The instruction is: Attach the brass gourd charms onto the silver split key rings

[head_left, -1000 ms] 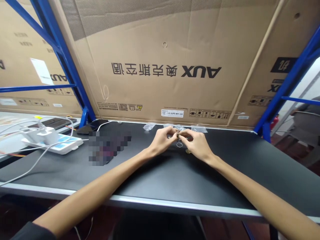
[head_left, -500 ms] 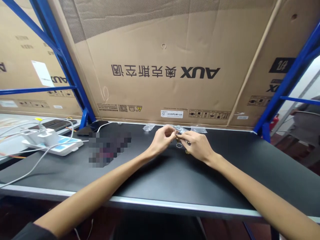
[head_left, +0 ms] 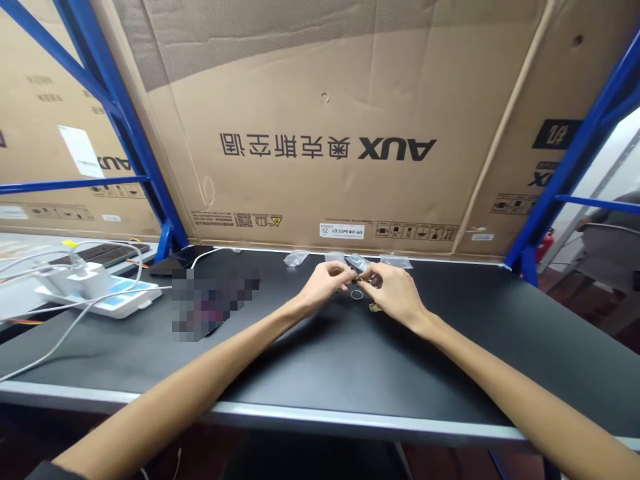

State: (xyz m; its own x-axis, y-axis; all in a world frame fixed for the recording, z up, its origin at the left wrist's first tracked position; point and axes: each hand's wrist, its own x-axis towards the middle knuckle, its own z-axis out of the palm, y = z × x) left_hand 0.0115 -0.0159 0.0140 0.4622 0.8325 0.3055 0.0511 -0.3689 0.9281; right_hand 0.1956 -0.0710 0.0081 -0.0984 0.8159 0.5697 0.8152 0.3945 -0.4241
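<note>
**Item 1:** left hand [head_left: 325, 283], fingers curled, thumb and forefinger pinching toward the centre.

**Item 2:** right hand [head_left: 393, 293], likewise curled and pinching, its fingertips almost meeting those of the left.

**Item 3:** small dark metal part [head_left: 357, 269], held between the two pinches, just above the counter's far half. It is too small to identify, and how the hands share its weight cannot be told.

**Item 4:** thin metal ring [head_left: 357, 295], lying flat on the counter just below the hands, touching neither.

**Item 5:** small brass fitting [head_left: 373, 307], lying just beside the ring, under the right hand.

**Item 6:** clear plastic bags [head_left: 297, 258], three or four, crumpled in a loose row along the back edge.

**Item 7:** black counter [head_left: 350, 363] with a pale metal front edge, carrying all of the above.

**Item 8:** white power strip [head_left: 113, 300], well left of the hands, with a plug-in charger and white cables.

**Item 9:** pixelated patch [head_left: 213, 303], obscured, left of the hands.

**Item 10:** AUX cardboard carton [head_left: 325, 193], standing behind the counter against a blue steel shelf frame [head_left: 115, 120].
</note>
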